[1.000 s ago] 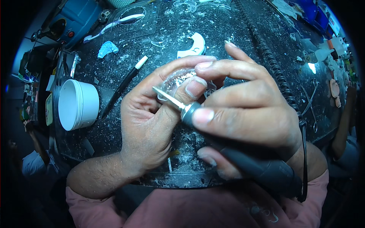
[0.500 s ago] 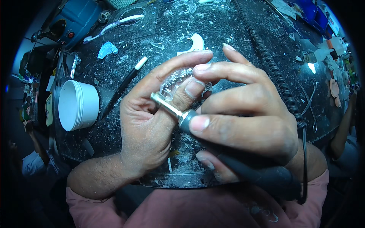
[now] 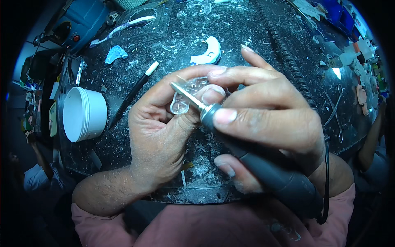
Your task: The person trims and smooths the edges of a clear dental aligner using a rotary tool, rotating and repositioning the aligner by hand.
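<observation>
My left hand (image 3: pixel 154 136) is closed on a clear curved dental tray (image 3: pixel 181 103) between thumb and fingers. In my right hand (image 3: pixel 279 127) is a black rotary handpiece (image 3: pixel 269 177) with a slim metal bit (image 3: pixel 185 94), which lies over the tray. One right fingertip rests at the tray's upper edge beside my left fingers. Past the hands sit a white horseshoe-shaped piece (image 3: pixel 205 51), partly behind my fingers, and a pale blue dental cast (image 3: pixel 116 54). A black marker with white cap (image 3: pixel 133 90) and a white tub (image 3: pixel 84 113) lie left of my left hand.
Coiled cord (image 3: pixel 284 57) crosses the dusty dark bench (image 3: pixel 230 37). Scissors (image 3: pixel 337 107) and pink pieces (image 3: pixel 362 96) lie right; a blue machine (image 3: pixel 82 24), white brush (image 3: pixel 135 21) and blue bins (image 3: pixel 341 14) are farther back. Other people (image 3: pixel 39 173) (image 3: pixel 370 152) show at both sides.
The handpiece tip dipped toward the lower left, then rose again to higher across the tray. The tray has tilted slightly and its end shows lower, below the bit.
</observation>
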Demonstrator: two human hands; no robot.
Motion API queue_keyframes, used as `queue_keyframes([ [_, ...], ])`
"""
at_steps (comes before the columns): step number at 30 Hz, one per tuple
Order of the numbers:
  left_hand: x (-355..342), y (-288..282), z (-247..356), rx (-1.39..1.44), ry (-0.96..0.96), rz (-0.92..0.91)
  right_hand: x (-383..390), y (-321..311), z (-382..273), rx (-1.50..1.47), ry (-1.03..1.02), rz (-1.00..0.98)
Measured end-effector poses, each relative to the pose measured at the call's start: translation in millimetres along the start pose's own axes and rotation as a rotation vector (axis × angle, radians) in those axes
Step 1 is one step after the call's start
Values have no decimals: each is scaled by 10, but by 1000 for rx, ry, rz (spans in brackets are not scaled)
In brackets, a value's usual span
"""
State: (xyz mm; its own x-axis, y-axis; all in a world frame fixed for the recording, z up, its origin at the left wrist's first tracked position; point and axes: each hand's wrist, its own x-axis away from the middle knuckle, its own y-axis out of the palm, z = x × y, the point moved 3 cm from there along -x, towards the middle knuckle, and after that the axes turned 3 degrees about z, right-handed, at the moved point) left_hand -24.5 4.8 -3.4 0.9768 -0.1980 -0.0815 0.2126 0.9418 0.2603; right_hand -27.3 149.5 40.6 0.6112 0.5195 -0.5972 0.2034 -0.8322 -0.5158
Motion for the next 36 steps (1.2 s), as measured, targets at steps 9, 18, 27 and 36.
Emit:
queue_keyframes([
  [9,-7,-1,-25,15,-4,85,84,49,45,-73,38,132],
  [18,-3,-21,-3,21,-23,94,91,26,106,-79,-21,4],
  [27,-12,-21,7,11,-12,117,114,80,5,-27,54,175],
  [36,-36,-18,16,-48,74,114,128,132,-33,-129,147,269],
])
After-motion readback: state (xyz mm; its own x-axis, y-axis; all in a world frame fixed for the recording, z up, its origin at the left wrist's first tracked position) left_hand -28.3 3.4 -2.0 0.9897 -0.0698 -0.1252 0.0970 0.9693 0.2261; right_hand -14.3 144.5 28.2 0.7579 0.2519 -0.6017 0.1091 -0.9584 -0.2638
